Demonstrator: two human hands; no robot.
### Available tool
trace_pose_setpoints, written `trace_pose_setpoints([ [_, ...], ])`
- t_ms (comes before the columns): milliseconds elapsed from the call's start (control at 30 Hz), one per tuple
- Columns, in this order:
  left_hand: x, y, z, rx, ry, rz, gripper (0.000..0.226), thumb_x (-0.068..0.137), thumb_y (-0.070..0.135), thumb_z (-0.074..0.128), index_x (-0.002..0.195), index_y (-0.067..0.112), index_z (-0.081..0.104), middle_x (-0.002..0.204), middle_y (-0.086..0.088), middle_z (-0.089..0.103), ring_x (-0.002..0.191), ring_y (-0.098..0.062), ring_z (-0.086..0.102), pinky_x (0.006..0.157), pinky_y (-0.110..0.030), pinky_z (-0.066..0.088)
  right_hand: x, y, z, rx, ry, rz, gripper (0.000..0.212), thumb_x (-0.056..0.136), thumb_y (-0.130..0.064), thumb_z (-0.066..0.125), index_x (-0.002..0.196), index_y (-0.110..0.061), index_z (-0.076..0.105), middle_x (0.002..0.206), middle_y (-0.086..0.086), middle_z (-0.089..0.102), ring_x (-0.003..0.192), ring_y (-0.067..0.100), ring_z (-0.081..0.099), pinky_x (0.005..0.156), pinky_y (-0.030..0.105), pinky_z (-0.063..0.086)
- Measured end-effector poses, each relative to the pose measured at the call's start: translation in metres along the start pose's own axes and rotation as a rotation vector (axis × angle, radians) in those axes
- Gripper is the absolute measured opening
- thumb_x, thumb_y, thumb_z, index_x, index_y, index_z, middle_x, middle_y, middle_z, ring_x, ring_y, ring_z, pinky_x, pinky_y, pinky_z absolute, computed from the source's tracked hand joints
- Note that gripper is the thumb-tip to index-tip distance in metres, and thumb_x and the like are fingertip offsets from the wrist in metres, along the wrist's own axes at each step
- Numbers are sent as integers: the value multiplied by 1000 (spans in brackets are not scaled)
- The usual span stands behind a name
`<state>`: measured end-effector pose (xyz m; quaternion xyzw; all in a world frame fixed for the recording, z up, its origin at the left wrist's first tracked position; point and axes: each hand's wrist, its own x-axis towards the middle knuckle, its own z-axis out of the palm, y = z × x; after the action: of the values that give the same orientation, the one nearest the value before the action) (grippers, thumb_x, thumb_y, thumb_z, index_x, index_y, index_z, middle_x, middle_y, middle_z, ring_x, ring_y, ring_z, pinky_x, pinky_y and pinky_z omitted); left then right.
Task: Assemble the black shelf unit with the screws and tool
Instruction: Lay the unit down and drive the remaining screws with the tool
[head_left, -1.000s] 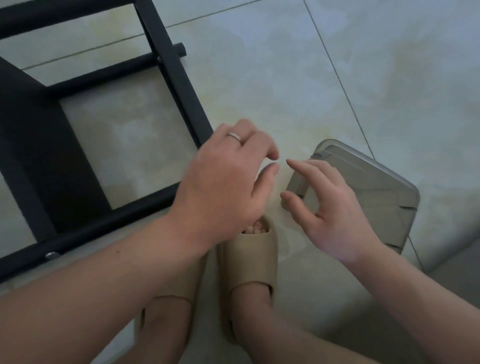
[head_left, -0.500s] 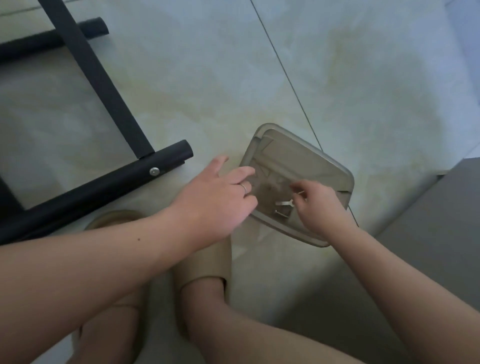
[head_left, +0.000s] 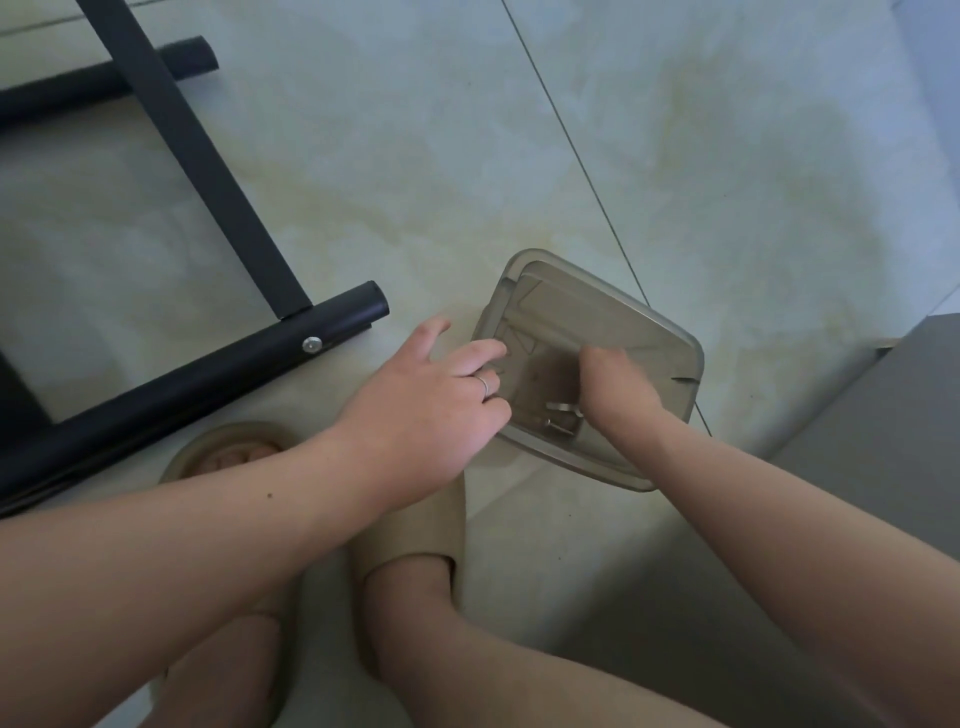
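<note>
1. The black metal shelf frame (head_left: 197, 374) lies flat on the pale tiled floor (head_left: 727, 156), up and left of the hands. A flat crossbar (head_left: 197, 166) meets its round tube, and a silver screw head (head_left: 311, 343) already sits in the joint near the tube's open end. I judge that at least this joint is fastened and others remain.

2. A translucent grey-brown plastic box (head_left: 571, 317) stands on the floor just right of the frame's end. It is close enough to reach from a crouch, which is probably why the hardware is kept there.

3. The left hand (head_left: 431, 405), with a ring on one finger, reaches across with its fingers loosely spread. Its fingertips lie on the box's near-left rim, apparently to steady the light box against sliding.

4. The right hand (head_left: 618, 389) dips into the box from above, knuckles up and fingers curled downward. The fingertips are hidden, so I cannot tell whether they pinch anything.

5. Small shiny metal pieces (head_left: 560, 415) lie on the box floor just beside the right wrist. They are likely screws or the tool, but they are too small to identify.

6. The step in hand looks like fetching the next fastener. The task seems partway through.

7. Beige slide sandals (head_left: 410, 530) are planted between the frame and the box, and a grey cabinet (head_left: 883, 426) stands to the right.
</note>
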<state>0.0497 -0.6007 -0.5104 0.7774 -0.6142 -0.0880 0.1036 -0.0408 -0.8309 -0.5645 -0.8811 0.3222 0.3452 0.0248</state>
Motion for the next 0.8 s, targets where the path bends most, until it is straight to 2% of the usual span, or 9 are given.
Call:
trace_pose_setpoints([
  [167,0,0,0,12,39,10,8,82,17,72,79,24,69,93,4,73,128,-19,57,102,-52,46,1,0,7,-62,14,-68,25,91,10,43,109,-4,52,110,20,58,99,41,62,69,41,42],
  [267,1,0,1,9,31,7,8,82,17,72,79,24,69,93,4,72,128,-20,56,102,-52,45,1,-1,11,-163,33,-103,26,93,5,47,117,-6,48,112,19,58,98,41,64,66,40,42],
  [467,2,-1,2,24,-35,9,7,87,20,67,85,26,69,101,5,73,133,-20,51,106,-52,42,2,2,13,-156,69,-124,24,92,-3,54,115,-9,50,110,17,60,97,39,62,64,38,40],
  [567,-1,-1,5,-34,-63,9,13,96,22,57,103,25,68,126,3,66,145,-22,37,114,-49,33,-5,0,2,34,132,-93,17,93,-13,56,108,-8,64,105,16,60,96,40,61,70,38,46],
  [633,-4,-1,4,-141,0,0,20,98,27,56,113,24,68,138,1,59,146,-22,37,116,-43,32,-13,-2,-12,226,191,-87,14,90,-14,61,97,-9,72,96,13,65,89,34,64,73,32,51],
  [667,-5,-1,0,-218,42,-10,22,97,28,59,116,22,68,140,0,59,143,-23,41,114,-40,34,-20,-3,-21,332,221,-88,11,88,-13,63,91,-12,74,90,8,68,81,24,65,72,24,51],
  [700,-7,-2,-5,-319,75,-43,24,96,27,61,117,20,69,138,-1,59,138,-23,47,112,-38,37,-27,-6,-30,444,242,-98,10,86,-12,66,85,-17,74,81,2,70,71,14,64,64,11,47],
  [733,-7,-2,-12,-457,98,-106,25,96,24,62,119,18,68,136,-1,60,131,-20,53,108,-35,40,-37,-10,-40,559,255,-116,12,86,-12,68,79,-22,72,73,-4,69,63,9,61,57,5,41],
  [800,-6,-2,-25,-803,113,-349,24,99,22,58,121,20,66,126,6,63,115,-9,59,100,-27,44,-57,-21,-58,811,268,-188,18,86,-13,73,74,-26,70,65,-5,68,57,8,60,53,7,42],
])
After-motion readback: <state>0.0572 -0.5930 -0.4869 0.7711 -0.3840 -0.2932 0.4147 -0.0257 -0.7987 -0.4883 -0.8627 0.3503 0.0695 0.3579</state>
